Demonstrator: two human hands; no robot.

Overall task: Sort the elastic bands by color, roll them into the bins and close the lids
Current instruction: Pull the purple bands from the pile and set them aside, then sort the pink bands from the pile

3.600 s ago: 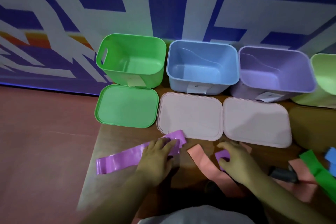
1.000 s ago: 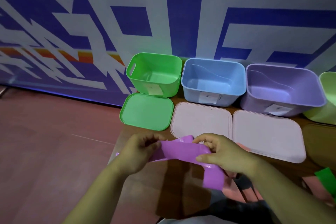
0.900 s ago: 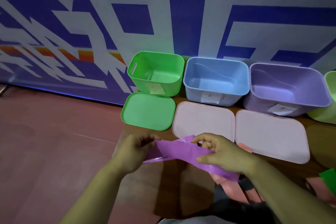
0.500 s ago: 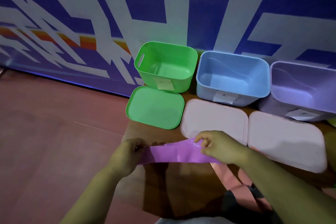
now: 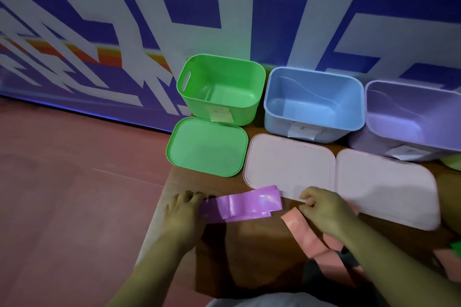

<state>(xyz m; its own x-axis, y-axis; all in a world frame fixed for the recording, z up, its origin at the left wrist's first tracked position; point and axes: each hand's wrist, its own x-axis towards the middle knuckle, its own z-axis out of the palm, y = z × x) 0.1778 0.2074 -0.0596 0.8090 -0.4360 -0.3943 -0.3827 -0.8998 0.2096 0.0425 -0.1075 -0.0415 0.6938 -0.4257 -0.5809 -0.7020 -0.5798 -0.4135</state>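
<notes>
Open green bin [image 5: 222,87], blue bin [image 5: 314,102] and purple bin [image 5: 411,117] line the wall [image 5: 124,20], mouths free from above. A green lid [image 5: 207,147] and two pale lids [image 5: 289,164] cover the desk [image 5: 249,252] before them; bare desk lies below the purple band [image 5: 244,204], left of the pink band [image 5: 301,234].

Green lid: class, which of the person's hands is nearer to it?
Left. The left hand sits close in front of the green lid, gripping the purple band. The right hand lies farther right, in front of the pale lid.
</notes>
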